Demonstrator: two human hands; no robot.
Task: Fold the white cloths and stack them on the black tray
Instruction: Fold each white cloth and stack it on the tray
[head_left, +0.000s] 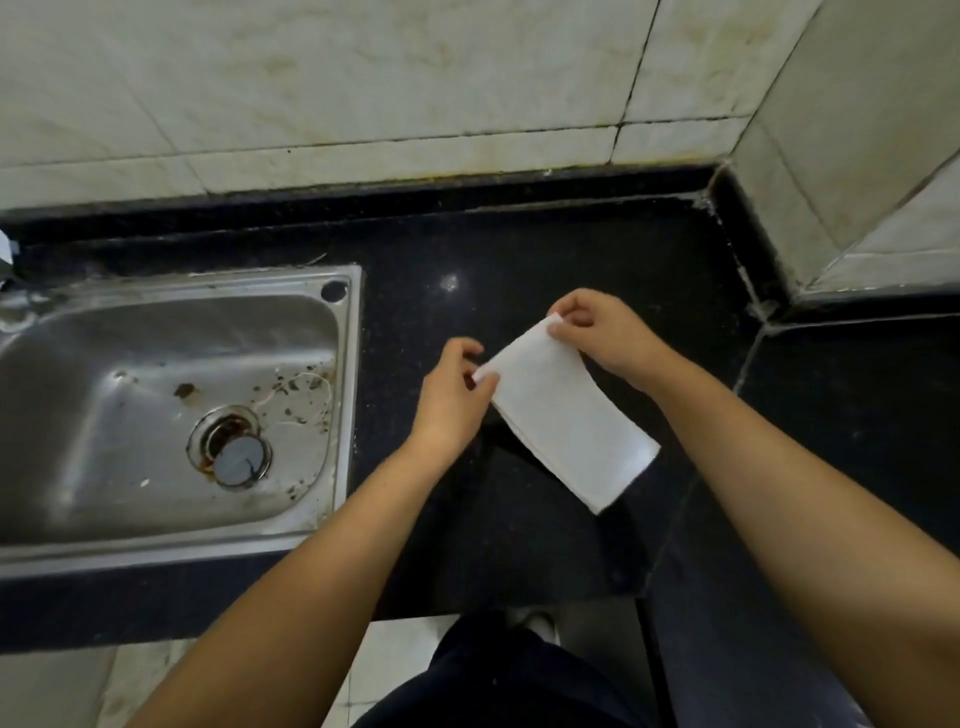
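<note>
A white cloth (563, 410), folded into a long strip, hangs above the black countertop (519, 260). My left hand (454, 395) pinches its near-left top corner. My right hand (602, 327) pinches the far top corner. The strip slopes down toward me and to the right, and its lower end hangs free. No black tray is in view.
A stained steel sink (171, 405) with a drain plug (239, 457) is set into the counter to the left. Tiled walls rise behind and at the right, forming a corner (727, 171). The counter's front edge runs just below my forearms, with floor tiles beneath.
</note>
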